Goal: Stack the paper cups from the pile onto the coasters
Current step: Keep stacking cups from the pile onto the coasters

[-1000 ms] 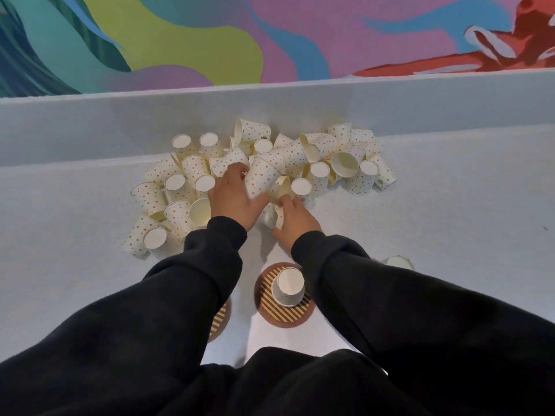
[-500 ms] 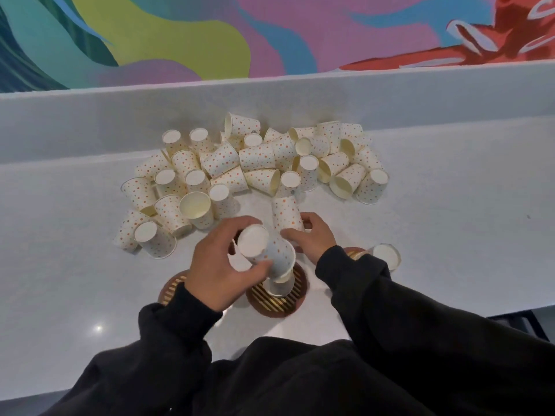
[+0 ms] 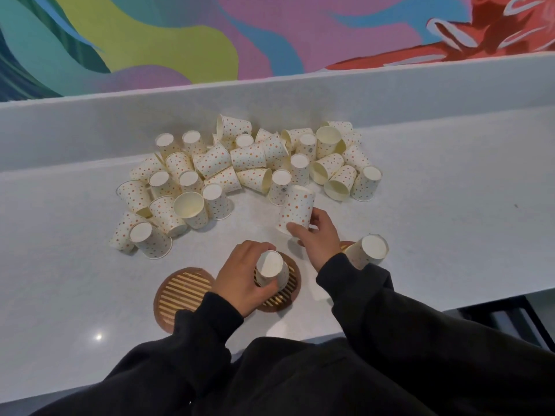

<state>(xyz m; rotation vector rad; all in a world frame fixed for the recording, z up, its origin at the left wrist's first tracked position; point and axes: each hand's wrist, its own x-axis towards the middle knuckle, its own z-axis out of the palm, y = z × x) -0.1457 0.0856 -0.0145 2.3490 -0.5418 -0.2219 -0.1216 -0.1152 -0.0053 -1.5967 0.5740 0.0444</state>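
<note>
cup pile behind coasters

A single wide-angle camera on the person's head looks forward and steeply down, close over the table. Both dark sleeves enter from 6 o'clock. The paper cups lie just past frame centre toward 12 o'clock, and beyond them the view reaches the raised back ledge and painted wall. Straight edges bow slightly.

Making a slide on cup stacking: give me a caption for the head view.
Left hand holds an inverted cup over a striped coaster; right hand grips a second cup near the pile.
</note>
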